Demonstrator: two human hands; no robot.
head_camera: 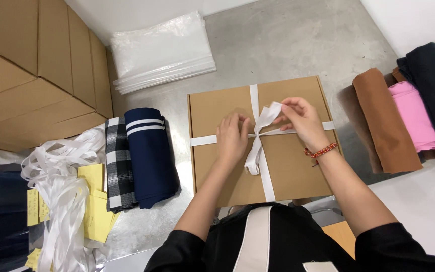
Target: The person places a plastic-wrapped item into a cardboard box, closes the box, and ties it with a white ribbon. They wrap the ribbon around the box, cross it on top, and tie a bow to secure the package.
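**1 head camera, looking steeply down**

Worn on the person's head, it faces down and forward over a grey metal tabletop, close above the flat brown cardboard box. No second view shares the scene.

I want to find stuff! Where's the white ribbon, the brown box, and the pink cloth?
white ribbon (267, 176): head view, strip below the knot.
brown box (217, 166): head view, bare lid, left part.
pink cloth (415, 117): head view, middle of fold.
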